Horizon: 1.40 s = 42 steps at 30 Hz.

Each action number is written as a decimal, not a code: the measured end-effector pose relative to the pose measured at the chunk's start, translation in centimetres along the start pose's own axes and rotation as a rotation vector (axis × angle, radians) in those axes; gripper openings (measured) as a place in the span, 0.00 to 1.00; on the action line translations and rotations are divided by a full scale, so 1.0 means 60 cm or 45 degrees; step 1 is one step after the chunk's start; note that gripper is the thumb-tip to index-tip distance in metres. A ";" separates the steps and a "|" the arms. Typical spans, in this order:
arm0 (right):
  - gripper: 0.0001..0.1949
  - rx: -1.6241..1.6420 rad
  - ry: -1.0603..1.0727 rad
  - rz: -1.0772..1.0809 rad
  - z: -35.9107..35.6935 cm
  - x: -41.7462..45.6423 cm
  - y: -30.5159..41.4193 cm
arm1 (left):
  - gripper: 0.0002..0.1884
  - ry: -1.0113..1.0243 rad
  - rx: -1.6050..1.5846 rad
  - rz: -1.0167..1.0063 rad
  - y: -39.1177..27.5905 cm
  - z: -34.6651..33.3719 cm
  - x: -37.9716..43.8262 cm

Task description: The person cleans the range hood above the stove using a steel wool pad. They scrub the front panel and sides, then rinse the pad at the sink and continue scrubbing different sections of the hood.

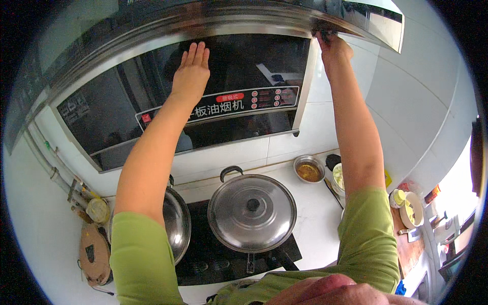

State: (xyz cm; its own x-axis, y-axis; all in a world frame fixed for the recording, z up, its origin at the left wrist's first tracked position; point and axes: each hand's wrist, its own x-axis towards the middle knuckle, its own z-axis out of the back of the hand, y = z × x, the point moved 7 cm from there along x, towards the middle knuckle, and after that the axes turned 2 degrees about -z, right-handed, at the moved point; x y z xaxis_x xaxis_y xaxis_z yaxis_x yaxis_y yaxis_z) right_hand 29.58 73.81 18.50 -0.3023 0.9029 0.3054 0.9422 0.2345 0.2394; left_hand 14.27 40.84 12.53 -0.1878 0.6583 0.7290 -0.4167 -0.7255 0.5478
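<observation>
My left hand (191, 72) lies flat on the black glass panel (236, 57) of a range hood, fingers stretched upward and nothing in it. Higher up on the right, my right hand (335, 49) presses a dark scrubber (323, 31), possibly steel wool, to the hood's upper part beside the panel's top right corner. Shadow and blur hide the scrubber's exact shape. A metal trim (244, 27) runs along the panel's top edge. The lower part of the panel carries a sticker (267, 99) with printed writing, partly covered by my left forearm.
Below stands a lidded pan (251, 213) on a black glass cooktop (206, 263), with a second lidded pan (177, 225) to its left. A metal bowl (309, 169) of brown liquid is near the wall. Pipes (49, 167) run down the left wall. A wooden board (411, 251) lies right.
</observation>
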 end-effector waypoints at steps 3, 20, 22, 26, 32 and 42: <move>0.16 -1.276 0.491 0.805 0.002 0.041 0.096 | 0.27 -0.044 -0.085 0.001 -0.009 0.013 0.021; 0.19 -0.610 0.437 0.350 -0.036 -0.187 0.183 | 0.27 0.006 0.079 0.068 -0.002 -0.022 -0.018; 0.18 -0.609 0.435 0.319 -0.038 -0.154 0.159 | 0.31 -0.004 0.139 -0.001 0.003 -0.027 -0.014; 0.17 -0.919 0.641 0.404 -0.016 -0.116 0.198 | 0.29 0.173 -0.067 -0.010 0.003 -0.033 -0.021; 0.24 -3.251 0.335 0.954 -0.057 -0.157 0.169 | 0.29 0.262 -0.060 -0.030 -0.012 -0.026 -0.020; 0.18 -1.399 0.829 0.578 -0.038 -0.096 0.279 | 0.29 0.352 -0.052 -0.044 -0.007 -0.016 -0.028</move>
State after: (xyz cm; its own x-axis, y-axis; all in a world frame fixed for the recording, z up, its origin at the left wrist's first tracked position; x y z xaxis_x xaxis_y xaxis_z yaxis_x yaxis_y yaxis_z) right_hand 46.75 71.71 22.83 -0.2999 0.4188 0.8571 0.4672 -0.7189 0.5147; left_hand 13.92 40.25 10.68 -0.4063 0.7162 0.5675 -0.4617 -0.6968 0.5489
